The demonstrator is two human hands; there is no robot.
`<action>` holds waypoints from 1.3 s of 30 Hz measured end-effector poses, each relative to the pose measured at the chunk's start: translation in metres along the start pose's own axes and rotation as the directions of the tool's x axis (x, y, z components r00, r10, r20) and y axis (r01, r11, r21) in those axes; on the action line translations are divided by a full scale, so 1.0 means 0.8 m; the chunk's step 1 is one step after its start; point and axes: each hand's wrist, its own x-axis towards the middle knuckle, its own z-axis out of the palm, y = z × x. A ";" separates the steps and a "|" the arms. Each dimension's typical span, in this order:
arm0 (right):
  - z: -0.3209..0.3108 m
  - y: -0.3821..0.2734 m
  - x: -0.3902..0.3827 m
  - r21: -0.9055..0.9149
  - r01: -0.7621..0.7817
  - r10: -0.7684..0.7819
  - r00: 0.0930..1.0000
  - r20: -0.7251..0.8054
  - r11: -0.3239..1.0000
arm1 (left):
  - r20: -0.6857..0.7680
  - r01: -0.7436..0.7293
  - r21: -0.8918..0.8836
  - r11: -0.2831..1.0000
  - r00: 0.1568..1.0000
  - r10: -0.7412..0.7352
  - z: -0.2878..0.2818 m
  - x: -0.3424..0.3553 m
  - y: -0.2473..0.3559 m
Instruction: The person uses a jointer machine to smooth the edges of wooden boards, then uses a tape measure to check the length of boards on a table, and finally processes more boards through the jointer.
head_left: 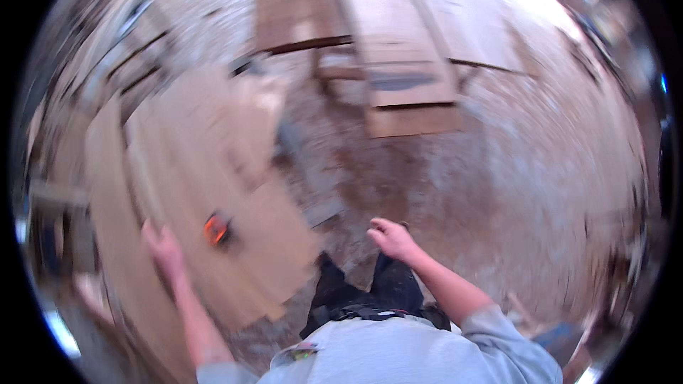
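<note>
My left hand (167, 252) is over the pale wooden boards (192, 149) at the left, near the gap beside a long outer board (110, 171). Its thumb and fingers look apart, and nothing shows between them. To its right, a small orange and black object (216, 229), shaped like a tape measure, lies on the boards. My right hand (393, 238) is in front of my body above the floor, with curled fingers. Motion blur hides whether they hold anything.
Ahead lie a darker brown board (299, 11) and long pale boards (391, 21), one with a grey patch near its end. A short board piece (413, 121) sits below them. Pale dust covers the brown floor (526, 192). Grey flat pieces (321, 212) lie beside the left boards.
</note>
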 end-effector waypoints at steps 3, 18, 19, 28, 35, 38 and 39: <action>-0.057 0.091 -0.032 -0.022 -0.114 0.113 0.993 -0.019 0.993 | -0.059 -0.176 0.132 0.975 0.981 0.185 0.000 -0.036 0.033; -0.422 0.403 -0.110 0.484 -0.329 0.529 0.765 -0.367 0.811 | 0.574 -0.240 -0.630 0.738 0.497 0.651 0.312 -0.409 0.684; -0.448 0.393 -0.117 0.565 -0.305 0.565 0.739 -0.367 0.766 | 0.549 -0.287 -0.636 0.716 0.484 0.681 0.331 -0.418 0.701; -0.503 0.473 -0.134 0.857 -0.253 0.774 0.590 -0.231 0.448 | 0.752 0.017 -0.501 0.865 0.504 0.425 0.551 -0.402 0.842; -0.614 0.444 -0.045 0.820 -0.347 0.804 0.557 -0.210 0.455 | 0.636 -0.064 -0.333 0.941 0.721 0.274 0.750 -0.275 0.892; -0.667 0.432 0.009 0.783 -0.383 0.789 0.576 -0.213 0.491 | 0.647 -0.140 -0.157 0.978 0.733 0.209 0.790 -0.253 0.927; -0.683 0.429 0.027 0.772 -0.388 0.782 0.585 -0.216 0.504 | 0.673 -0.176 -0.089 0.980 0.715 0.189 0.792 -0.249 0.943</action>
